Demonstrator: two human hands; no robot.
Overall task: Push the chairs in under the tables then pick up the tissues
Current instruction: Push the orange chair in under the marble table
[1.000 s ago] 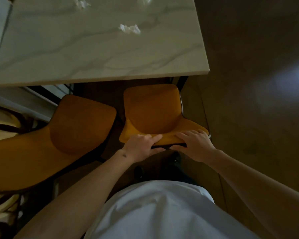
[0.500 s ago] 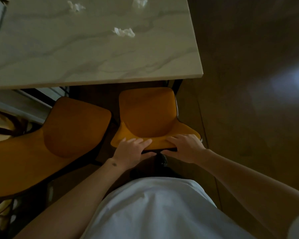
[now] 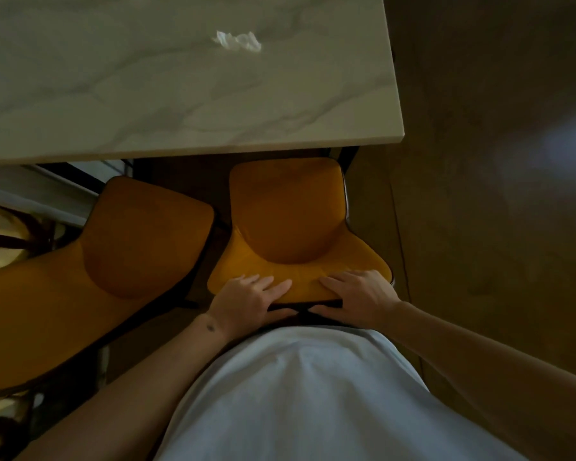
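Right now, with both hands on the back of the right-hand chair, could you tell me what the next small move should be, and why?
Probably push forward: the left hand and right hand grip the top of the chair's backrest, and most of its seat lies short of the table edge. The tissue can wait.

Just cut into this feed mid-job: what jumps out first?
Both hands, left hand and right hand, rest on the backrest top of the orange chair, whose seat front sits at the marble table edge. A second chair stands angled to its left, and a crumpled tissue lies on the tabletop.
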